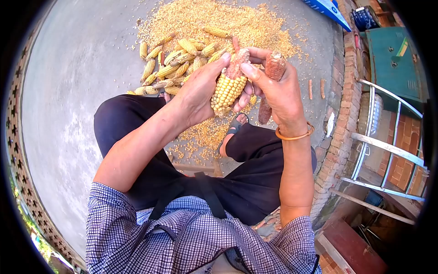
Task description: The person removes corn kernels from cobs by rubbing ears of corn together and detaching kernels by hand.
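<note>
My left hand (pixel 203 89) is closed round a partly shelled corn cob (pixel 228 91), yellow kernels on its lower part and bare reddish core at its upper end. My right hand (pixel 278 91), with a bangle at the wrist, is closed round a bare reddish cob (pixel 275 67), whose dark lower end shows below the palm. Its thumb and fingers touch the bare top of the corn cob. Behind my hands lie several unshelled corn cobs (pixel 169 71) beside a wide spread of loose kernels (pixel 191 18).
More kernels (pixel 196 141) lie between my legs, near a sandalled foot (pixel 235 128). Two thin sticks (pixel 310 89) rest on the concrete floor (pixel 59 91) at the right. Beyond a brick edge (pixel 349 91) stand a metal ladder (pixel 388 147) and a green cabinet (pixel 394 64).
</note>
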`<state>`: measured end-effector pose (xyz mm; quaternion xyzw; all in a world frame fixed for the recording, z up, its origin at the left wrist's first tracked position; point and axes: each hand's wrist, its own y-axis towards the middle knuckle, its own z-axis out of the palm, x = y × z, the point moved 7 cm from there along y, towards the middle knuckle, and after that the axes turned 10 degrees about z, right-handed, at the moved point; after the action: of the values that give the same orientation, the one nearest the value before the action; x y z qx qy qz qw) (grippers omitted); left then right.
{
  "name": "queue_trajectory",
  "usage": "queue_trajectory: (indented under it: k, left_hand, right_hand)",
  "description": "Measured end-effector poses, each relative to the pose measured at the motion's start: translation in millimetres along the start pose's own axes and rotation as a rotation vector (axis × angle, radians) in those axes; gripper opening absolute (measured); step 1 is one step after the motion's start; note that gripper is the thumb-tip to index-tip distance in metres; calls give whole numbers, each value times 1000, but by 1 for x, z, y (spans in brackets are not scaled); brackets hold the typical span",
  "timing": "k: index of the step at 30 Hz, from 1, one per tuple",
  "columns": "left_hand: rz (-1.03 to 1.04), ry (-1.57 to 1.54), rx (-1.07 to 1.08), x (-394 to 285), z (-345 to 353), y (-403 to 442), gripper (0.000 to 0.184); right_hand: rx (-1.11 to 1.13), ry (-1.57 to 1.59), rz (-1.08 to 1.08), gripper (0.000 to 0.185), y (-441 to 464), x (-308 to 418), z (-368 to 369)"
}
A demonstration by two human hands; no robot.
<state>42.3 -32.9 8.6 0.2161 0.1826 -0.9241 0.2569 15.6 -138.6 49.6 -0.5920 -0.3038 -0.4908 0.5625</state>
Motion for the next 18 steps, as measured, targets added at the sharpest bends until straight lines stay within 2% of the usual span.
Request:
queue_trajectory:
  k: [5, 8, 15, 18]
  left_hand:
    - [47, 47, 20, -2, -4, 5, 52]
    - [68, 26, 51, -5, -3, 2, 51]
    - [57, 27, 105, -14, 13, -5, 43]
    - [80, 30, 147, -16, 15, -5, 45]
  right_hand:
    - [-37, 9, 5, 34, -3, 8, -10]
    - [14, -24, 24, 40, -5, 8, -11]
    - [93, 64, -107, 37, -4, 16, -13]
    - [90, 115, -117, 38, -3, 15, -13]
